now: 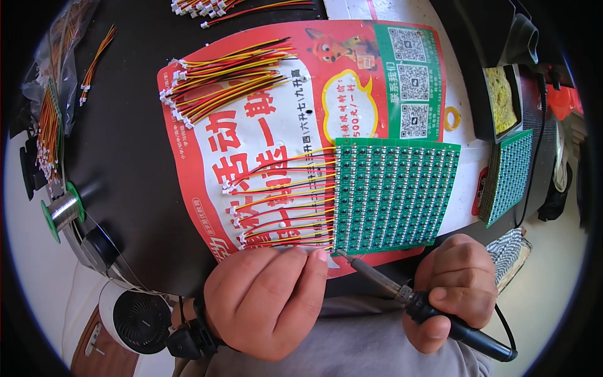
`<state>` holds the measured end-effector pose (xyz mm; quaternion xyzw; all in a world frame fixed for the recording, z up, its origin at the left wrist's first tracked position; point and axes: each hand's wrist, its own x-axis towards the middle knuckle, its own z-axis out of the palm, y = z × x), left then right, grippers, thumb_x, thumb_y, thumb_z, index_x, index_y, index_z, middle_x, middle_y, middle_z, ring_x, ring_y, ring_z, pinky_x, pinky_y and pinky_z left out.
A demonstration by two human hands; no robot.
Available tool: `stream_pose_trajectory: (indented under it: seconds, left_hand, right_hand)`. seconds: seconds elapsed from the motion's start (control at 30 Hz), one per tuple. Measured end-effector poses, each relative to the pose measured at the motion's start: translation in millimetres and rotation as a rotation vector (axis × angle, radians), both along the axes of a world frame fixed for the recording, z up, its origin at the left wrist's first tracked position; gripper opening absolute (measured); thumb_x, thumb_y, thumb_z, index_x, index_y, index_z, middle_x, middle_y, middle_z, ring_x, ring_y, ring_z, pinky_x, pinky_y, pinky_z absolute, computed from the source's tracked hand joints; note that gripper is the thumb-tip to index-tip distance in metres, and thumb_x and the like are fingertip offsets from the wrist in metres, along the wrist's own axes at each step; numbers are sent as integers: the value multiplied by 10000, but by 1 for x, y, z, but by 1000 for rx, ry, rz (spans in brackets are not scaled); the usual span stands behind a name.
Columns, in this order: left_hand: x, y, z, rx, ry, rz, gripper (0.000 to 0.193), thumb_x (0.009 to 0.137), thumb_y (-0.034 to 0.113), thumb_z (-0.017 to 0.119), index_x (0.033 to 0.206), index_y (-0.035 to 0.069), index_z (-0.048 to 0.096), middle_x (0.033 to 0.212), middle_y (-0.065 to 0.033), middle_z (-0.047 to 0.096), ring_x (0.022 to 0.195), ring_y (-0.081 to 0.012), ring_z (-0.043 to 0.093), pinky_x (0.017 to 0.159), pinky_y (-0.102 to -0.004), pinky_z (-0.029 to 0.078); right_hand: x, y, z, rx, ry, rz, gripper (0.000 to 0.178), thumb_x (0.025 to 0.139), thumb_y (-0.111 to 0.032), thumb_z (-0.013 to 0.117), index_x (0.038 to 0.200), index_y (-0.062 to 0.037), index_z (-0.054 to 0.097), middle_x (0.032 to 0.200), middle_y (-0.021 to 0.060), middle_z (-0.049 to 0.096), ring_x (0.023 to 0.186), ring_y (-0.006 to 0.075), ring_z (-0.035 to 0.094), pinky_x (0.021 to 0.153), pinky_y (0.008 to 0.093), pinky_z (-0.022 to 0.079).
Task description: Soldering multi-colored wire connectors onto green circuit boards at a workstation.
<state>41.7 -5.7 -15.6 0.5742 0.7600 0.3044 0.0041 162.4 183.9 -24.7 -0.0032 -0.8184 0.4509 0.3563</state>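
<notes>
My right hand [458, 289] is wrapped around the dark handle of a soldering iron [380, 279]. The iron's tip is at the near left corner of a green circuit board panel [396, 195] with rows of small components. Just left of that tip, my left hand [267, 295] is closed in a pinch on a thin wire, mostly hidden by the fingers. Red, black and yellow wires [282, 204] with white connectors run leftward from the panel's left edge. Panel and wires lie on a red and white printed sheet [188, 151].
A bundle of loose connector wires [232, 75] lies on the sheet, farther away. At the left are a solder spool [63, 210] and a plastic bag of wires [53, 119]. To the right are a stack of green panels [509, 179], a yellow sponge [500, 100] and a tape ring [451, 118].
</notes>
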Motion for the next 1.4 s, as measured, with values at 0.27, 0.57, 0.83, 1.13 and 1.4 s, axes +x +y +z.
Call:
stream_pose_trajectory:
  seconds: [0.27,0.57,0.83,1.13,1.4]
  left_hand:
    - [1,-2,0,15,-28,2,244,735,-68,699,979,-50,717,902,-143,641,711,-235,621,561,-318,523]
    - [1,-2,1,11,-43,-6,252,726,-76,692,976,-48,715,893,-139,632,707,-234,624,561,-323,533]
    - [1,-2,1,4,-65,-5,272,711,-83,689,980,-47,715,889,-134,628,709,-237,626,565,-324,536]
    - [0,-2,2,-9,-71,-7,279,697,-89,691,972,-47,711,892,-134,630,715,-240,627,582,-332,540]
    - [2,-1,-4,44,-12,36,225,685,41,717,905,-7,728,857,-103,650,725,-209,620,537,-277,510]
  right_hand:
    - [-2,-1,0,1,5,3,291,900,-319,621,842,-47,534,578,-8,428,485,110,394,385,245,283]
    - [-4,-3,-1,10,15,-24,299,898,-325,628,829,-50,531,570,-12,424,481,105,389,388,244,263]
    - [-3,-2,1,21,7,-22,304,883,-322,640,826,-40,540,563,-9,427,480,110,387,394,253,253]
    - [-4,-1,1,27,-2,9,293,885,-310,633,830,-39,539,571,-6,433,479,109,406,374,235,294]
    - [-5,-3,1,24,-17,3,291,899,-319,628,843,-48,537,578,-9,442,478,102,412,371,224,325]
